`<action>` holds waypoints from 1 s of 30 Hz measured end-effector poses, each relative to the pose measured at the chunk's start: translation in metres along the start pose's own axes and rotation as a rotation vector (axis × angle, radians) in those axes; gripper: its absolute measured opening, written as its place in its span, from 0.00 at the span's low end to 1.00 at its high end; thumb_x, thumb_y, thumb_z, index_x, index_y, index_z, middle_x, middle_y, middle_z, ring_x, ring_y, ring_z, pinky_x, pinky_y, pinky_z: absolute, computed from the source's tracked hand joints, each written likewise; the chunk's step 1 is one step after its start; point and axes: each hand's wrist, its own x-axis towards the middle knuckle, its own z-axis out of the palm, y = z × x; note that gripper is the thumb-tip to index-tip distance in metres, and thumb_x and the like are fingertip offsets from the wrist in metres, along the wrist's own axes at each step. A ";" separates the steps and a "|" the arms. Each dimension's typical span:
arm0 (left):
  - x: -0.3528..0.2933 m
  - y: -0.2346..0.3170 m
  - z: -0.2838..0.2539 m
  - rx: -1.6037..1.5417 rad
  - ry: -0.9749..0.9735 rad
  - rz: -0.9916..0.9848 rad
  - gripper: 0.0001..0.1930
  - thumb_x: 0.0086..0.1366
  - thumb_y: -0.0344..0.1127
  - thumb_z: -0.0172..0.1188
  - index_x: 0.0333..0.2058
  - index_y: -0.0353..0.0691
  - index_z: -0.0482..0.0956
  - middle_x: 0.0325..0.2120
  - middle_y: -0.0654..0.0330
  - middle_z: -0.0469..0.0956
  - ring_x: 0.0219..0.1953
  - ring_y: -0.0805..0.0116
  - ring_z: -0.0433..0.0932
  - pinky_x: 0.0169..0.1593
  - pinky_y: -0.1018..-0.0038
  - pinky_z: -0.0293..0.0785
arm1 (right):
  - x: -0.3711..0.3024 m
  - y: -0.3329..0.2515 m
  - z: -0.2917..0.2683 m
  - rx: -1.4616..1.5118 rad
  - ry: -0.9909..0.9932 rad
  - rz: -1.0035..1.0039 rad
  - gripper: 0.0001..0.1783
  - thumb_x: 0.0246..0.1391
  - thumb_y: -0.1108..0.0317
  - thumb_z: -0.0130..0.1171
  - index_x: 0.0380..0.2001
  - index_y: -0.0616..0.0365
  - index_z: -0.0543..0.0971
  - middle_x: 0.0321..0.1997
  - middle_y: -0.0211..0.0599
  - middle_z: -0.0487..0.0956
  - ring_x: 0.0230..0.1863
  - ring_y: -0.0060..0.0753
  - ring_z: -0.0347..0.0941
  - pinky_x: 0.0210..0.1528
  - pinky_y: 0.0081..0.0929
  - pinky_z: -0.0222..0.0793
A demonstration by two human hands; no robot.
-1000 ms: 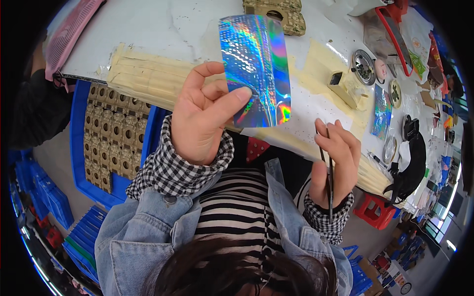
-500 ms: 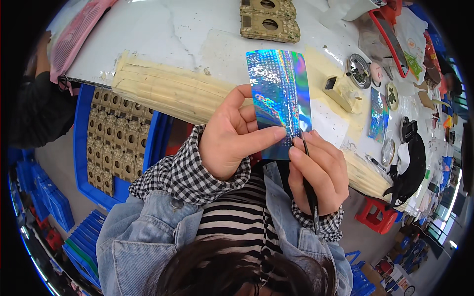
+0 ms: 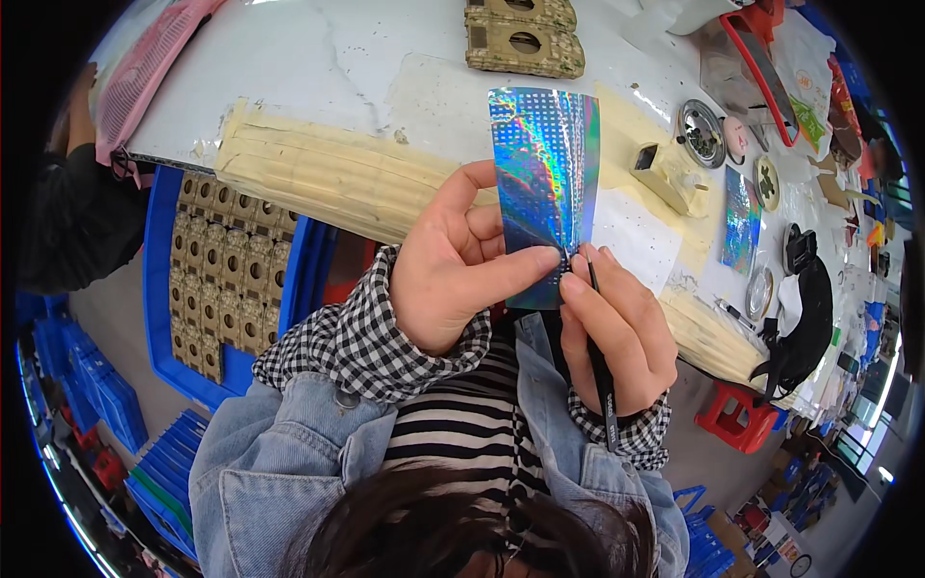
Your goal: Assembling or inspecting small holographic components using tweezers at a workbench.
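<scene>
Sheet: holographic foil sheet (image 3: 544,183) stands upright in the air over the near edge of the white table (image 3: 318,67), rainbow face toward the camera, its lower end pinched between both hands.
Left hand: left hand (image 3: 453,265) is closed on the sheet's lower left part, thumb laid across the front and the fingers curled behind; only the thumb and two knuckles show clearly.
Right hand: right hand (image 3: 617,332) is curled shut around black tweezers (image 3: 599,356), held like a pen, the tips up at the sheet's lower right edge, just beside the left thumb.
Contact: the tips seem to touch the foil; whether they grip anything small is too fine to tell.
Doing it well: in my judgement the sheet should stay taut and steady under the left thumb, and the tweezers should work close to that thumb, lightly, so the foil neither creases nor tears.
Beyond the sheet: tan cardboard inserts (image 3: 525,39) lie further back on the table; a round metal part (image 3: 701,133) and a second foil piece (image 3: 740,222) lie to the sheet's right.
Left of the sheet: a blue crate (image 3: 159,289) of tan cardboard pieces sits below the table edge.
</scene>
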 end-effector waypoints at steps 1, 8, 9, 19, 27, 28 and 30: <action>0.000 0.000 0.001 -0.010 0.007 0.002 0.29 0.58 0.18 0.56 0.57 0.33 0.54 0.45 0.52 0.75 0.48 0.68 0.75 0.52 0.73 0.72 | 0.000 0.000 0.000 -0.001 -0.001 0.000 0.17 0.39 0.81 0.66 0.37 0.63 0.81 0.37 0.47 0.79 0.43 0.45 0.78 0.46 0.36 0.77; -0.002 0.004 0.004 -0.017 0.047 0.019 0.30 0.57 0.19 0.58 0.55 0.34 0.54 0.42 0.54 0.76 0.45 0.71 0.76 0.49 0.76 0.74 | -0.002 -0.001 -0.001 -0.016 -0.026 0.027 0.17 0.38 0.82 0.66 0.38 0.63 0.81 0.39 0.48 0.79 0.41 0.45 0.78 0.45 0.33 0.77; -0.002 0.004 0.004 -0.009 0.045 0.024 0.30 0.57 0.19 0.58 0.55 0.34 0.54 0.42 0.54 0.76 0.45 0.71 0.76 0.49 0.76 0.74 | -0.002 -0.002 -0.002 -0.018 -0.030 0.032 0.18 0.38 0.82 0.66 0.38 0.63 0.81 0.39 0.48 0.79 0.41 0.44 0.79 0.45 0.33 0.77; -0.003 0.005 0.004 0.017 0.048 -0.008 0.29 0.57 0.20 0.59 0.55 0.34 0.55 0.41 0.54 0.77 0.43 0.72 0.77 0.47 0.76 0.74 | -0.005 -0.003 -0.002 0.013 -0.041 0.053 0.19 0.39 0.83 0.65 0.39 0.62 0.80 0.40 0.49 0.79 0.41 0.42 0.79 0.43 0.28 0.77; -0.002 0.003 0.004 -0.004 0.059 -0.020 0.29 0.57 0.21 0.60 0.54 0.34 0.56 0.40 0.54 0.77 0.43 0.72 0.77 0.46 0.77 0.75 | -0.006 -0.004 -0.004 0.027 -0.053 0.080 0.20 0.39 0.84 0.65 0.40 0.62 0.80 0.42 0.49 0.78 0.41 0.41 0.79 0.44 0.28 0.77; -0.002 0.004 0.004 -0.004 0.062 -0.020 0.28 0.57 0.21 0.60 0.54 0.34 0.56 0.40 0.54 0.77 0.43 0.72 0.77 0.46 0.77 0.75 | -0.006 -0.004 -0.004 0.030 -0.058 0.083 0.20 0.39 0.85 0.64 0.40 0.62 0.80 0.42 0.49 0.78 0.41 0.41 0.79 0.44 0.28 0.77; -0.003 0.003 0.005 -0.002 0.068 -0.016 0.28 0.57 0.21 0.60 0.54 0.34 0.56 0.40 0.54 0.77 0.43 0.72 0.77 0.46 0.77 0.75 | -0.006 -0.005 -0.005 0.037 -0.068 0.090 0.20 0.39 0.85 0.64 0.40 0.62 0.80 0.41 0.49 0.78 0.41 0.41 0.79 0.44 0.28 0.77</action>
